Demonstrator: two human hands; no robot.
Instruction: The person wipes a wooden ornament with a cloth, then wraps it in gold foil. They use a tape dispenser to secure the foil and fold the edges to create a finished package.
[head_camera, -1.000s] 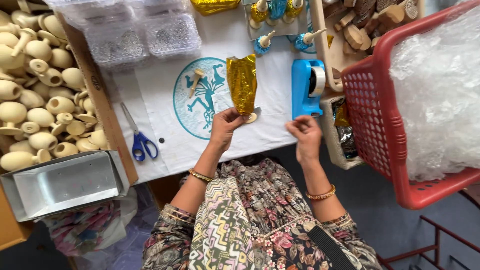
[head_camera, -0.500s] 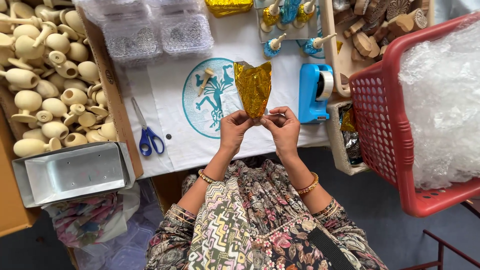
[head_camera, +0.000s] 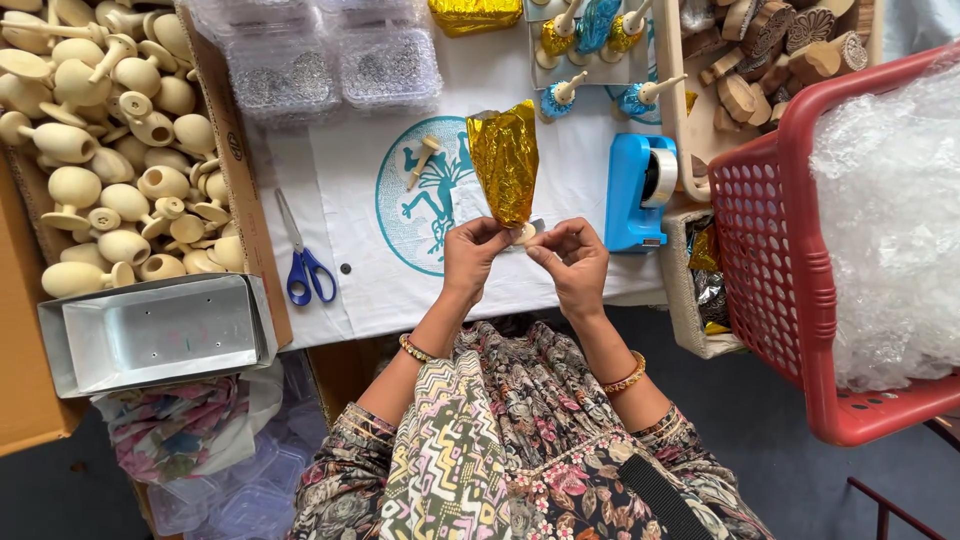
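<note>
My left hand (head_camera: 468, 255) grips the lower end of a wooden piece wrapped in crinkled gold foil (head_camera: 505, 160), holding it upright over the white cloth (head_camera: 360, 270). The pale wooden stem end (head_camera: 522, 234) shows just below the foil. My right hand (head_camera: 567, 258) is pinched at that same stem end, fingertips touching it and a small piece of clear tape there. A blue tape dispenser (head_camera: 636, 192) stands just right of my right hand.
Blue-handled scissors (head_camera: 303, 262) lie left on the cloth. A cardboard box of bare wooden pieces (head_camera: 110, 150) and a metal tray (head_camera: 155, 335) sit at the left. A red basket with bubble wrap (head_camera: 860, 230) is right. Foil-wrapped pieces (head_camera: 590, 35) and clear plastic boxes (head_camera: 330, 65) lie behind.
My right hand moved left from beside the tape dispenser to meet the left hand at the stem of the gold-wrapped piece. The wrapped piece stays upright.
</note>
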